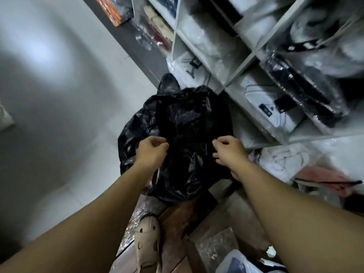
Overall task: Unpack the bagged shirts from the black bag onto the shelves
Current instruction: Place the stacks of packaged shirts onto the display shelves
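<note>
A crumpled black bag [183, 123] stands on the floor against the foot of the white shelves [248, 62]. My left hand [152, 149] is over the bag's left side with its fingers curled; I cannot tell whether they pinch the plastic. My right hand [229, 152] hovers over the bag's right side, fingers loosely curled and apart, holding nothing. What is inside the bag is hidden. Bagged shirts fill the shelf compartments: a white one [269, 107], a dark one [301, 91] and more white ones [208, 42].
A pile of white and pink clothes [291, 162] lies at the right under the shelf. My beige shoe [147, 241] stands on wooden boards with clear plastic wrap. Another bagged garment [238, 263] lies at the bottom. Pale floor [49, 95] spreads to the left.
</note>
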